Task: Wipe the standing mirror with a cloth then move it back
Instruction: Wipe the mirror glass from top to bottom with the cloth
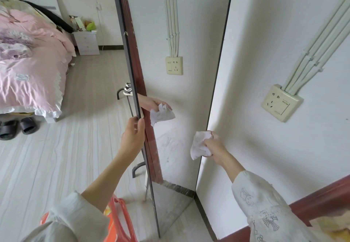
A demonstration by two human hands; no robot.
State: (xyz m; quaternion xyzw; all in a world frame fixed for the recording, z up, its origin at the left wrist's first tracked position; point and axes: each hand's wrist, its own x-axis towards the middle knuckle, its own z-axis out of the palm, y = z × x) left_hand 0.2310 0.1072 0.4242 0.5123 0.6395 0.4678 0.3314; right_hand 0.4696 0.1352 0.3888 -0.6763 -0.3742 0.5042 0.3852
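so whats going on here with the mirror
A person is cleaning a tall standing mirror that stands by a white wall. The left hand grips the mirror's left frame edge to steady it, while the right hand holds a crumpled white cloth near the glass at its right edge. Smeary wipe marks show on the lower part of the glass, so the wiping looks to be under way. The mirror's reflection shows the cloth hand and a wall socket.

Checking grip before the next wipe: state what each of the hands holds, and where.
The left hand grips the mirror by its left frame edge. The right hand holds the bunched white cloth by its right side.
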